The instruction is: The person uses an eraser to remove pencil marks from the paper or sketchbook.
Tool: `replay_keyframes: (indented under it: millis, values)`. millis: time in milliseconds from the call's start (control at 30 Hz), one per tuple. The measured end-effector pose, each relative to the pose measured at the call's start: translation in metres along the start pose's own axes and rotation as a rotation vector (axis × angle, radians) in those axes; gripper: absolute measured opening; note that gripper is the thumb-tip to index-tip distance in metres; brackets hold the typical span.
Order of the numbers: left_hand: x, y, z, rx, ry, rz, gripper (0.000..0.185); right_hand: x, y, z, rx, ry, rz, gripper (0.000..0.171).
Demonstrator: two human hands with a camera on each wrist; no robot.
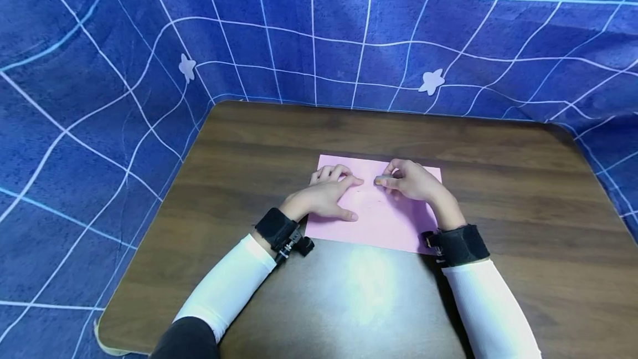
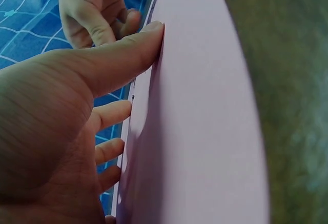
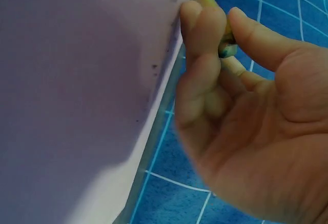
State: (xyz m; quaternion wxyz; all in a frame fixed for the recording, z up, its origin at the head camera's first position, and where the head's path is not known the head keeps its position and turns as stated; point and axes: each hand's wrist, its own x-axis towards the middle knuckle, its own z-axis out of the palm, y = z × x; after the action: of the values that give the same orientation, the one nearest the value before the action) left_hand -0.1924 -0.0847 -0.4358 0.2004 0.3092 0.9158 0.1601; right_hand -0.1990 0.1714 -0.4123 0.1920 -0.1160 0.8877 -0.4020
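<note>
The right hand (image 1: 416, 181) has its fingers curled, thumb and forefinger pinching a small dark object (image 3: 227, 47); what it is cannot be told. The pinching fingertips rest on the pink paper (image 1: 379, 212) near its far middle. The left hand (image 1: 324, 195) lies flat on the paper's left part, fingers loosely spread and nearly straight, thumb (image 2: 120, 57) and fingertips pressing the sheet down, gripping nothing. The two hands sit close together, fingertips nearly meeting but apart.

The paper is a thin, smooth, matt rectangle with a few tiny dark specks between the hands. It lies flat at the middle of the table (image 1: 523, 193), well apart from every edge, with bare wood on all sides.

The table is dark wood-grain with rounded corners and a glossy patch of glare near the person. Black wrist straps (image 1: 461, 244) and white sleeves (image 1: 226, 284) cover the forearms. A blue cloth (image 1: 99, 71) with white grid lines and pale star shapes surrounds the table's far and side edges.
</note>
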Motion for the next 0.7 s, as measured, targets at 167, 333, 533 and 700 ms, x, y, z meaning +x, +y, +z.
replay_keyframes:
  millis: [167,333,533,700]
  values:
    - [-0.006,-0.008,-0.004,0.023,0.022,-0.006,0.086,0.009,-0.003,0.003,-0.099,-0.005,0.052,0.017]
    - [-0.008,-0.013,-0.006,0.052,0.036,-0.004,0.087,0.012,-0.007,0.004,-0.216,0.016,0.095,0.016]
    - [-0.008,-0.014,-0.004,0.042,0.052,0.012,0.086,0.012,-0.008,0.008,-0.299,0.051,0.085,0.018]
    - [-0.007,-0.014,0.0,0.025,0.049,0.018,0.084,0.01,-0.008,0.008,-0.312,0.041,0.073,0.021]
